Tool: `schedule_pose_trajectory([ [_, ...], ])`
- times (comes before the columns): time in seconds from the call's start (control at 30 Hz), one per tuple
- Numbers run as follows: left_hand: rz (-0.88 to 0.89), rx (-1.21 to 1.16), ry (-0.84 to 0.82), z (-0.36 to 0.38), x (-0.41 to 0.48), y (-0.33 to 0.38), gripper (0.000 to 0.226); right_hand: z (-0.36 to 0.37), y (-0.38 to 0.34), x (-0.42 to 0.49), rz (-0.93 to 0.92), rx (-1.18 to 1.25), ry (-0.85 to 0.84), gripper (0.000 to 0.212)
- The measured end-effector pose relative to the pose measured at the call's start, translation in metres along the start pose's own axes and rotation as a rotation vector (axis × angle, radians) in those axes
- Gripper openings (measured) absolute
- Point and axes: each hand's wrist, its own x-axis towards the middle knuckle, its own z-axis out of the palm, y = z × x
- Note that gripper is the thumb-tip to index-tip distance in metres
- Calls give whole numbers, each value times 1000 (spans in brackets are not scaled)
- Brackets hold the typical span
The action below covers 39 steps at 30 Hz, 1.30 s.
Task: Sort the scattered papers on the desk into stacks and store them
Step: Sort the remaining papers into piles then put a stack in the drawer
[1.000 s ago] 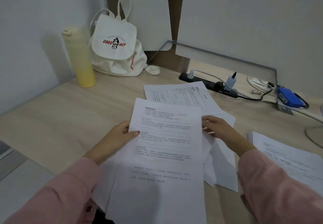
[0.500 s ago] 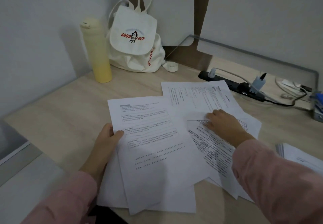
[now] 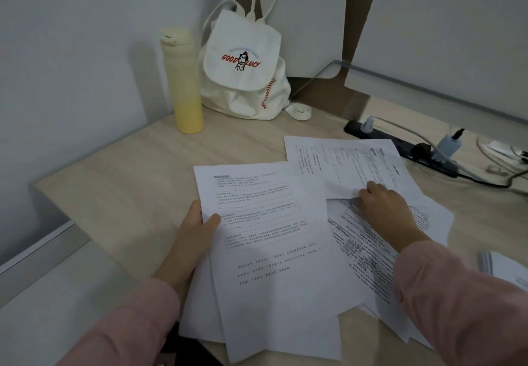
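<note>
Printed white sheets lie scattered over the middle of the wooden desk point(image 3: 120, 194). My left hand point(image 3: 197, 231) grips the left edge of a small stack of sheets point(image 3: 271, 251), thumb on top. My right hand point(image 3: 385, 208) pinches the near edge of the far sheet point(image 3: 343, 162), which lies over a densely printed sheet point(image 3: 368, 257). More loose sheets stick out beneath at the desk's front edge. A separate pile of papers point(image 3: 505, 268) shows at the right border, partly cut off.
A yellow bottle point(image 3: 183, 79) and a white "GOOD LUCK" backpack point(image 3: 245, 62) stand in the back left corner. A black power strip point(image 3: 400, 145) with plugs and cables runs along the back right. Walls close off the left and back.
The stack in my left hand has come down from in front of me and shifted left onto the desk. My right hand let go of its edge and reached forward to the far sheet.
</note>
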Motion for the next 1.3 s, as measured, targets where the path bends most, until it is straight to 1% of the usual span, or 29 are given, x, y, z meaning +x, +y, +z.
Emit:
schedule_pose_trajectory([
  [0.03,0,-9,-1,0,0,0,32,-4,-4,0,107,82,30,20],
  [0.07,1,-16,-2,0,-1,0,32,-7,-5,1,252,185,84,19],
  [0.1,-1,-20,-4,-1,-1,0,33,-9,-5,1,409,294,139,22],
  [0.13,-1,-23,-5,-1,-1,0,33,-10,-3,2,522,395,189,25],
  [0.17,-3,-25,-6,-1,-1,0,34,-14,-1,3,591,488,238,26],
  [0.23,-6,-37,-13,-2,0,-1,36,-24,2,2,664,655,338,27],
  [0.3,-12,-59,-33,-3,0,-1,37,-36,1,-2,756,876,395,25],
  [0.4,-20,-53,-81,-7,0,-1,36,-55,-2,-12,785,1232,489,25],
  [0.47,-25,-43,-116,-9,-2,1,36,-67,-3,-20,789,1421,561,24],
  [0.5,-30,-43,-133,-10,-3,2,37,-71,-2,-25,783,1511,567,22],
  [0.53,-38,-45,-148,-10,-2,3,39,-70,-1,-28,767,1610,532,21],
  [0.6,-61,-65,-165,-11,-3,5,41,-66,-6,-37,721,1747,398,24],
  [0.63,-81,-80,-167,-12,-3,5,40,-62,-9,-41,716,1718,308,26],
  [0.67,-97,-103,-171,-13,-1,4,36,-59,-13,-45,709,1640,203,25],
  [0.7,-104,-128,-182,-13,0,4,31,-59,-18,-50,663,1537,95,23],
  [0.73,-110,-161,-199,-13,-1,4,28,-61,-26,-55,577,1445,14,22],
  [0.77,-124,-192,-216,-13,-3,5,29,-63,-35,-58,468,1387,-41,19],
  [0.83,-154,-219,-234,-12,-5,5,40,-65,-49,-60,343,1323,-130,14],
  [0.97,-159,-186,-282,-13,-6,5,44,-55,-64,-51,219,1099,-245,29],
  [1.07,-90,-100,-313,-12,-5,4,37,-50,-79,-50,141,1081,-311,34],
  [1.13,-16,-21,-319,-9,-7,4,33,-51,-89,-48,119,1075,-312,36],
  [1.23,57,47,-296,-6,-5,1,38,-54,-93,-46,52,1070,-255,36],
  [1.3,94,80,-234,-3,-4,-2,37,-52,-82,-45,111,1077,-177,40],
])
